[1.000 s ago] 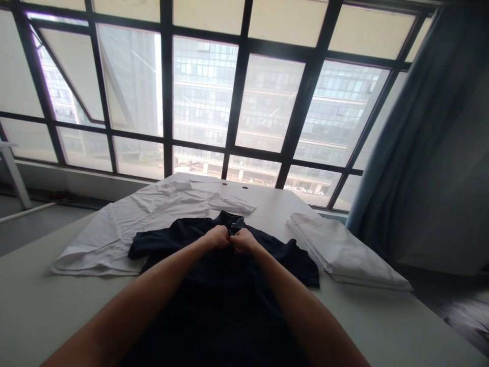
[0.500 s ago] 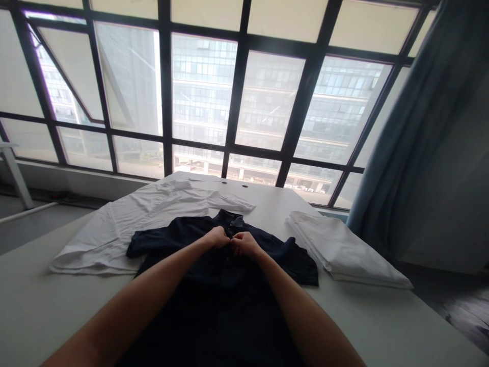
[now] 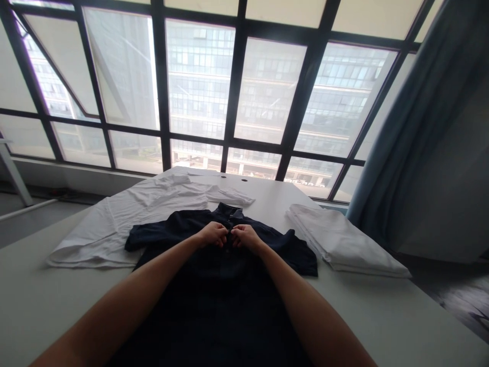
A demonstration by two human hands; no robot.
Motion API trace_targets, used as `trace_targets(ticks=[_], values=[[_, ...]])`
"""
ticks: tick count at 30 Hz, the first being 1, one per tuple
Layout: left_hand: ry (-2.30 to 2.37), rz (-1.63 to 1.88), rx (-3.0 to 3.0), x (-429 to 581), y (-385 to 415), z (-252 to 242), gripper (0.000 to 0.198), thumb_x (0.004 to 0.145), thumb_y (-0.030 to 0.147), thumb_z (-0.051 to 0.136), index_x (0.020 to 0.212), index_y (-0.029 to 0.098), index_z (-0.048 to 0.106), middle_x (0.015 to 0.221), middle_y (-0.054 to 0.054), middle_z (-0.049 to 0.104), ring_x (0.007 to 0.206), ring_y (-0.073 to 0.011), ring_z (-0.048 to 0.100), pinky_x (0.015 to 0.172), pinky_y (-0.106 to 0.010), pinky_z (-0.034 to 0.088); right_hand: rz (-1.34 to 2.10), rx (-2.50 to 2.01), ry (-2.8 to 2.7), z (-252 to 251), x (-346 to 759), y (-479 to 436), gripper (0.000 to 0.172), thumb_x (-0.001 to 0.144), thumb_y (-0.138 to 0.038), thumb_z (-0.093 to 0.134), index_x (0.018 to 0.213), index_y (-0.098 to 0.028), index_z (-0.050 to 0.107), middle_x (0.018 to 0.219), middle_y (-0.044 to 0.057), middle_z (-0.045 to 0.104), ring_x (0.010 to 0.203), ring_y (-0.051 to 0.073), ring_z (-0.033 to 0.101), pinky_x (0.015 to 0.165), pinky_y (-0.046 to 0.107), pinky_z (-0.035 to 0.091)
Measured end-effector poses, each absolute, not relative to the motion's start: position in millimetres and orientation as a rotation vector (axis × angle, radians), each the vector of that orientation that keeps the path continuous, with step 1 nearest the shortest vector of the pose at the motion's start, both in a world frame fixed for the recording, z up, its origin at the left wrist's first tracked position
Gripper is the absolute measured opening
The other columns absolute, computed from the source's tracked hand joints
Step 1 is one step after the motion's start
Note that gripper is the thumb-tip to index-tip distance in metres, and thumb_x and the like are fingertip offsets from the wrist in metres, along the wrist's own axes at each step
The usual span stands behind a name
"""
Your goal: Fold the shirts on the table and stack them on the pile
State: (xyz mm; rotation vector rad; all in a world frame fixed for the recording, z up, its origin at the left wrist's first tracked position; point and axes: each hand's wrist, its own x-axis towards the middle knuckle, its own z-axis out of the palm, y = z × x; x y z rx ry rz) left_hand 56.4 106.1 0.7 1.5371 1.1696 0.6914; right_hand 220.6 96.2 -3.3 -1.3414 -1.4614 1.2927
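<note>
The dark shirt (image 3: 221,306) lies flat on the table (image 3: 382,316), at its near middle, with the collar (image 3: 229,211) at the far end. The left hand (image 3: 213,235) and right hand (image 3: 244,236) meet just below the collar, fingers curled, each pinching the placket. This looks like work at a button. The limp, soft cloth calls for small, close fingertip moves. A smooth white shirt (image 3: 126,219) is spread out to the left, and a folded white stack (image 3: 344,242) sits to the right.
</note>
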Motion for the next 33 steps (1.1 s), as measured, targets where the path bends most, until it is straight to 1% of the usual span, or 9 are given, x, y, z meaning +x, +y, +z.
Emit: trace_targets(ticks=[3, 5, 9, 13, 17, 23, 27, 33], values=[[1.175, 0.704, 1.554, 58, 105, 0, 0.017, 0.079, 0.026, 0.062, 0.068, 0.014, 0.058, 0.053, 0.003, 0.059, 0.040, -0.0084, 0.052, 0.042, -0.019, 0.032, 1.299, -1.342, -1.452, -2, 221, 95, 0.011, 0.088, -0.010, 0.053, 0.079, -0.014, 0.059, 0.059, -0.003, 0.061, 0.042, 0.009, 0.058, 0.040, 0.017, 0.041], [1.176, 0.705, 1.564, 58, 105, -1, 0.016, 0.081, 0.024, 0.059, 0.068, 0.014, 0.057, 0.052, 0.003, 0.059, 0.041, -0.0087, 0.053, 0.042, -0.019, 0.033, 1.313, -1.345, -1.456, -2, 221, 95, 0.011, 0.088, -0.010, 0.052, 0.080, -0.014, 0.059, 0.060, -0.002, 0.063, 0.044, 0.009, 0.059, 0.041, 0.017, 0.042], [1.174, 0.688, 1.582, 58, 105, 1, 0.014, 0.082, 0.021, 0.057, 0.069, 0.014, 0.057, 0.053, 0.003, 0.059, 0.040, -0.0078, 0.052, 0.041, -0.018, 0.034, 1.352, -1.341, -1.446, -3, 222, 95, 0.013, 0.089, -0.007, 0.048, 0.085, -0.014, 0.058, 0.062, -0.002, 0.065, 0.046, 0.010, 0.062, 0.042, 0.017, 0.044], [1.195, 0.673, 1.606, 59, 105, 4, 0.015, 0.081, 0.016, 0.057, 0.066, 0.014, 0.057, 0.052, 0.004, 0.058, 0.038, -0.0061, 0.050, 0.040, -0.016, 0.033, 1.355, -1.354, -1.454, -3, 221, 96, 0.012, 0.085, -0.004, 0.051, 0.085, -0.014, 0.056, 0.060, -0.003, 0.064, 0.045, 0.011, 0.063, 0.042, 0.018, 0.047], [1.281, 0.641, 1.604, 60, 105, 4, 0.021, 0.083, 0.009, 0.052, 0.063, 0.012, 0.058, 0.051, 0.003, 0.058, 0.037, -0.0064, 0.050, 0.039, -0.017, 0.032, 1.306, -1.399, -1.478, -3, 219, 96, 0.016, 0.080, 0.000, 0.050, 0.082, -0.013, 0.058, 0.058, -0.003, 0.063, 0.043, 0.011, 0.062, 0.039, 0.016, 0.044], [1.398, 0.619, 1.592, 64, 111, -1, 0.028, 0.085, 0.011, 0.053, 0.057, 0.012, 0.057, 0.048, 0.001, 0.058, 0.034, -0.0078, 0.050, 0.036, -0.018, 0.031, 1.192, -1.479, -1.518, -4, 215, 98, 0.015, 0.079, -0.002, 0.051, 0.077, -0.013, 0.060, 0.052, -0.004, 0.060, 0.038, 0.010, 0.058, 0.036, 0.017, 0.043], [1.435, 0.628, 1.601, 67, 116, -6, 0.028, 0.084, 0.011, 0.057, 0.056, 0.012, 0.057, 0.047, 0.001, 0.057, 0.033, -0.0081, 0.049, 0.036, -0.018, 0.032, 1.150, -1.497, -1.556, -7, 215, 100, 0.014, 0.082, -0.005, 0.052, 0.078, -0.013, 0.062, 0.051, -0.004, 0.060, 0.035, 0.009, 0.055, 0.035, 0.017, 0.041], [1.442, 0.632, 1.609, 67, 119, -9, 0.029, 0.084, 0.016, 0.058, 0.055, 0.012, 0.058, 0.046, 0.001, 0.055, 0.034, -0.0092, 0.049, 0.037, -0.019, 0.034, 1.085, -1.519, -1.600, -8, 215, 101, 0.014, 0.084, -0.009, 0.054, 0.075, -0.012, 0.064, 0.052, -0.003, 0.060, 0.035, 0.009, 0.055, 0.035, 0.017, 0.041]])
